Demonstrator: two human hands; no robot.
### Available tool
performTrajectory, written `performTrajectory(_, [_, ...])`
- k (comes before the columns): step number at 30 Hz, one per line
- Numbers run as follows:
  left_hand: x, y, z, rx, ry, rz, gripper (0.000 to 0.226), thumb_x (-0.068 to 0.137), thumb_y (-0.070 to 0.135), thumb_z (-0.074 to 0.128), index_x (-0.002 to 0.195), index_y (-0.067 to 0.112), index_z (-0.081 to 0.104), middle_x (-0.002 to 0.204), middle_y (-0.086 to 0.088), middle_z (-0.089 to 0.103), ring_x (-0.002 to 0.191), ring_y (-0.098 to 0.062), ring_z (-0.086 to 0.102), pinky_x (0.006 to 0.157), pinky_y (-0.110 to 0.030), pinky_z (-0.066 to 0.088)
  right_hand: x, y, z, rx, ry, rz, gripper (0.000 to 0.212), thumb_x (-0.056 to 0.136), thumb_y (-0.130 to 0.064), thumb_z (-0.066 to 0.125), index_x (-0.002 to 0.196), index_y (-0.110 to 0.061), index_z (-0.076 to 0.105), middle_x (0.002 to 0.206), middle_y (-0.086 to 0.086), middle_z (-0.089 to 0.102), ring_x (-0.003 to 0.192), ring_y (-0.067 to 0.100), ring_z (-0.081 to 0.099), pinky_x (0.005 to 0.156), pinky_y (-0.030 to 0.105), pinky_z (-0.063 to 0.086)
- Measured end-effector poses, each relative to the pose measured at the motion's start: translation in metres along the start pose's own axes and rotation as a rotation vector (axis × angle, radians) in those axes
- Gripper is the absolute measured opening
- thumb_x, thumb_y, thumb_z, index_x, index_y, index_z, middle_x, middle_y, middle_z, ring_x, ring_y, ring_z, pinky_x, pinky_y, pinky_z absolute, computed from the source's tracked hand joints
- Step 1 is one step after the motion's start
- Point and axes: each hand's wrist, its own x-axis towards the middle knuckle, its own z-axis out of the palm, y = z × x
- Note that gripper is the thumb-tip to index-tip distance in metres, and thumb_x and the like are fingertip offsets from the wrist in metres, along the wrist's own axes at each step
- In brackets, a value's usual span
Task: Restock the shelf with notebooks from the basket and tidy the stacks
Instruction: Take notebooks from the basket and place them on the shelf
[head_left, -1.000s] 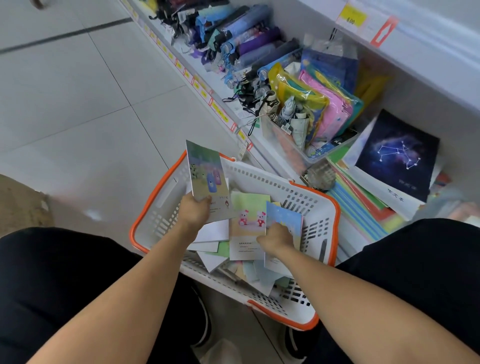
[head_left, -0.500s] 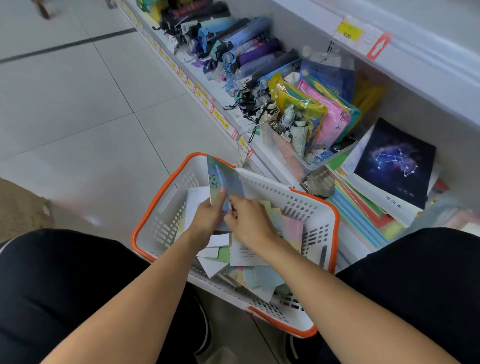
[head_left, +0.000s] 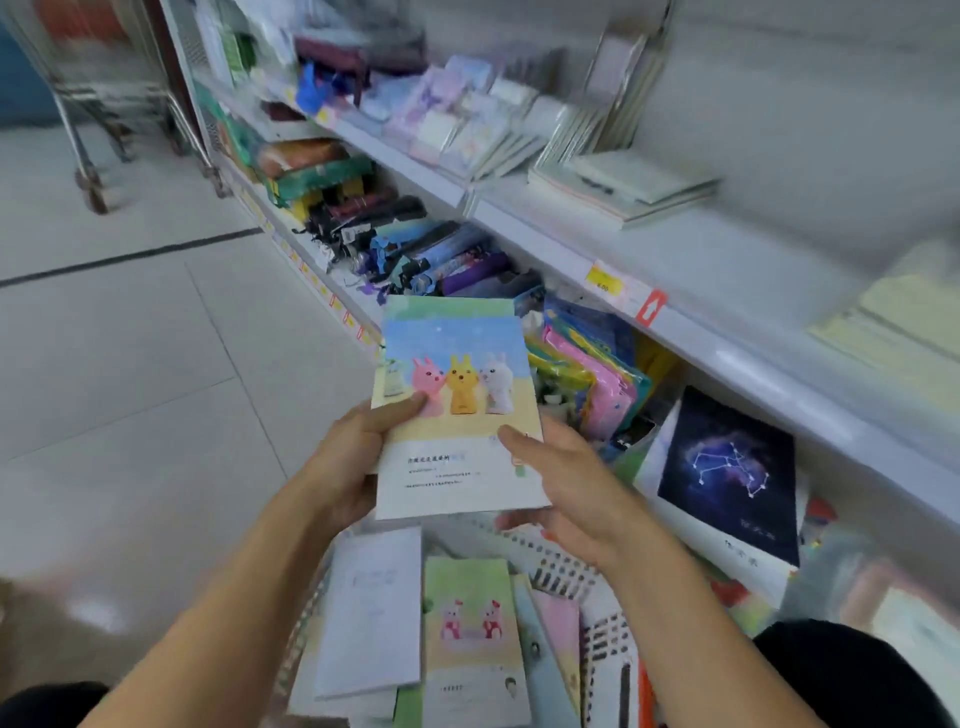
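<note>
Since the earlier frame, I saw both hands raise a small stack of notebooks (head_left: 454, 410) out of the basket (head_left: 605, 618) to a position above its far rim. Left hand (head_left: 345, 462) gripped the stack's left edge, thumb on the cover. Right hand (head_left: 566, 488) held the right edge, thumb on top, fingers curled beneath. Other notebooks lay in the basket below. Stacks sat on the shelf (head_left: 691, 244) beyond.

Pale tiled floor (head_left: 130, 338), dark stripe; white shelving (head_left: 727, 270); trolley (head_left: 88, 104).

Shop, price tag (head_left: 602, 279), stocked shelves (head_left: 571, 244)
</note>
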Motion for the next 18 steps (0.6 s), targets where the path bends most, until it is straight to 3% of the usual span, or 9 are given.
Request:
performTrajectory(4, [0.023, 0.090, 0.063, 0.184, -0.140, 0.035, 0.025, 0.088, 0.029, 0.060, 0.102, 0.009, 0.068, 0.089, -0.015, 0.073, 0.069, -0.026, 0.071, 0.059, -0.035, 0.060, -0.001, -0.081, -0.007, 0.101, 0.106, -0.189, 0.022, 0.101, -0.013, 0.050, 0.118, -0.020, 0.062, 0.099, 0.005, 0.076, 0.069, 0.019, 0.069, 0.041, 0.024, 0.050])
performTrajectory(7, [0.042, 0.140, 0.105, 0.309, -0.150, 0.173, 0.042, 0.097, 0.051, 0.044, 0.103, 0.016, 0.066, 0.086, -0.007, 0.072, 0.068, -0.021, 0.071, 0.052, -0.030, 0.055, 0.006, -0.134, -0.020, 0.202, 0.234, -0.260, 0.017, 0.101, -0.008, 0.051, 0.111, -0.016, 0.063, 0.082, 0.001, 0.075, 0.057, 0.013, 0.068, 0.041, 0.020, 0.049])
performTrajectory(12, [0.064, 0.165, 0.132, 0.289, -0.044, 0.256, 0.047, 0.097, 0.056, 0.040, 0.108, 0.014, 0.059, 0.091, -0.007, 0.071, 0.072, -0.021, 0.070, 0.057, -0.031, 0.052, 0.060, -0.208, -0.064, 0.490, 0.384, -0.251, 0.017, 0.101, -0.005, 0.049, 0.117, -0.006, 0.055, 0.110, 0.017, 0.065, 0.084, 0.035, 0.066, 0.042, 0.026, 0.054])
performTrajectory(18, [0.083, 0.142, 0.116, 0.299, -0.033, 0.216, 0.047, 0.097, 0.054, 0.042, 0.108, 0.014, 0.063, 0.085, -0.006, 0.074, 0.077, -0.024, 0.071, 0.060, -0.032, 0.054, 0.148, -0.258, -0.116, 0.461, 0.489, -0.211, 0.018, 0.103, 0.000, 0.040, 0.114, 0.006, 0.053, 0.138, 0.023, 0.050, 0.123, 0.044, 0.053, 0.041, 0.034, 0.056])
